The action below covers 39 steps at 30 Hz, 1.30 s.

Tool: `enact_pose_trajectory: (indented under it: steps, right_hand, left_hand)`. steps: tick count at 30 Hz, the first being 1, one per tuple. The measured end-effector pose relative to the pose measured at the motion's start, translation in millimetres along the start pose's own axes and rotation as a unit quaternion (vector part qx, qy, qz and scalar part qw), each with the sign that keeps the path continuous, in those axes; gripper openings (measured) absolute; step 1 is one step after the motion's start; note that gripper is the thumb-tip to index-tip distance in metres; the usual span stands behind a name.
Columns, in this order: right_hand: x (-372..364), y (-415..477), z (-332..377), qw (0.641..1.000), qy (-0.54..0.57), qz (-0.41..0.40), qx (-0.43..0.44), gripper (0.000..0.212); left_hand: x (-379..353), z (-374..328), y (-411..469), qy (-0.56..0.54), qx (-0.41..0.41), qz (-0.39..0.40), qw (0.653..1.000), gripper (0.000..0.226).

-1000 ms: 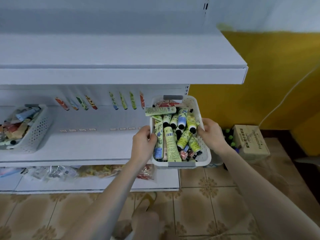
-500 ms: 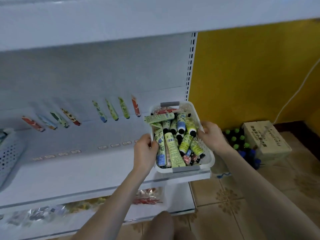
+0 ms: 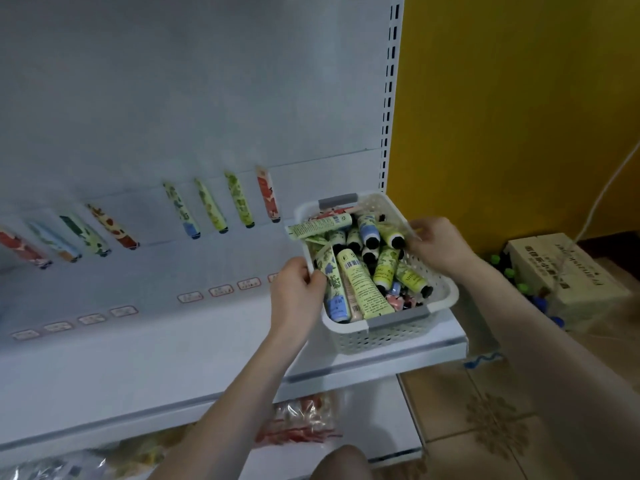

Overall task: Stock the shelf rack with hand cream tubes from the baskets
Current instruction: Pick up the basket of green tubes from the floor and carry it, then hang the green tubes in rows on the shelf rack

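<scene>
1. We see the white perforated plastic basket sitting on the right end of the white metal shelf. Its long axis runs from the shelf's front edge toward the back panel, with the far end swung slightly left. A grey handle caps each short end.
2. The hand cream tubes are heaped inside it. Most lie roughly along the basket's length, and several black caps point toward the near right corner. One pale green tube lies crosswise at the far end, its flat end poking over the left rim.
3. Our left hand grasps the left rim, thumb inside. Our right hand curls its fingers over the right rim near the far end.
4. Eight standing tubes lean against the back panel, caps down and tops tipped left, in two groups of four. Small price labels lie in a row in front of them.
5. The lower shelf holds clear-wrapped packets.
6. To the right we see a yellow wall, a patterned tiled floor, a cardboard box and bottles with green and blue caps beside the box.
</scene>
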State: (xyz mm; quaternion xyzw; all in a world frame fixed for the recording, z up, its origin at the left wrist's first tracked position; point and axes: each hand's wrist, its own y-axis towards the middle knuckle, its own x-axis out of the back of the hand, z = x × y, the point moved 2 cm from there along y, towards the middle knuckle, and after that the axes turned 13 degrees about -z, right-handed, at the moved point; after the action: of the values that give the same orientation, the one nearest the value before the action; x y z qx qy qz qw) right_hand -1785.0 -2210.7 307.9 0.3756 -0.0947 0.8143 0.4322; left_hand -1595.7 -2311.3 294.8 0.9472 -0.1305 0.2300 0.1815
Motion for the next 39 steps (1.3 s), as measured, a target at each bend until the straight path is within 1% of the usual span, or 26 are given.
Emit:
enact_pose_trajectory:
  steps: [3,8,11,19,25,29,31,32,33,34,35,36,37,38,39]
  right_hand:
    - [-3.3,3.3,0.2,1.000,-0.015,-0.006,0.011,0.022]
    - [-5.3,-1.2,2.7,1.000,-0.014,-0.012,0.008,0.027]
    - [-4.3,-4.2,8.8,1.000,-0.017,-0.022,0.006,0.029]
    - [-6.4,-0.4,19.5,0.999,-0.028,-0.016,-0.015,0.027]
    - [-8.4,4.5,18.1,0.999,-0.027,-0.005,-0.018,0.029]
    - [-7.6,4.5,17.7,0.999,-0.035,0.000,-0.022,0.033]
    - [-5.3,3.8,18.0,0.999,-0.043,0.018,-0.029,0.034]
    - [-3.0,3.7,18.0,0.998,-0.053,0.025,-0.031,0.034]
    - [0.1,4.4,19.1,0.997,-0.066,0.021,-0.028,0.034]
    - [3.9,5.7,21.5,0.997,-0.076,-0.003,-0.018,0.034]
    - [7.9,7.5,25.6,0.996,-0.081,-0.044,-0.001,0.033]
    - [11.1,8.8,31.3,0.993,-0.081,-0.088,0.021,0.032]
    - [12.4,9.7,38.7,0.988,-0.078,-0.122,0.044,0.029]
    - [11.1,9.9,46.9,0.985,-0.077,-0.138,0.064,0.026]
    - [7.4,10.3,55.1,0.985,-0.081,-0.134,0.077,0.024]
  left_hand:
    - [-0.5,8.6,2.6,0.009,-0.013,0.001,1.000,0.040]
    - [0.1,18.7,5.6,0.022,-0.055,0.024,0.998,0.040]
    - [1.6,16.7,6.5,0.014,-0.064,0.030,0.997,0.041]
    - [-1.1,13.5,18.3,0.044,-0.040,0.031,0.998,0.038]
    - [-1.4,13.9,21.9,0.042,-0.051,0.024,0.998,0.039]
    - [2.6,15.4,25.3,0.008,-0.037,0.068,0.997,0.034]
    - [10.1,13.6,26.8,0.072,-0.077,0.075,0.992,0.035]
    - [15.7,11.5,28.2,0.112,-0.115,0.050,0.986,0.033]
    - [21.8,8.4,30.8,0.142,-0.159,0.008,0.977,0.031]
    - [26.9,4.2,34.8,0.159,-0.201,-0.035,0.966,0.030]
    - [29.0,-0.9,40.5,0.166,-0.243,-0.063,0.954,0.031]
    - [27.6,-6.7,47.1,0.173,-0.278,-0.064,0.943,0.032]
    - [22.3,-12.7,54.9,0.186,-0.302,-0.040,0.934,0.033]
    - [14.5,-18.4,63.3,0.203,-0.313,0.001,0.928,0.034]
    - [6.3,-23.3,71.6,0.230,-0.314,0.046,0.920,0.035]
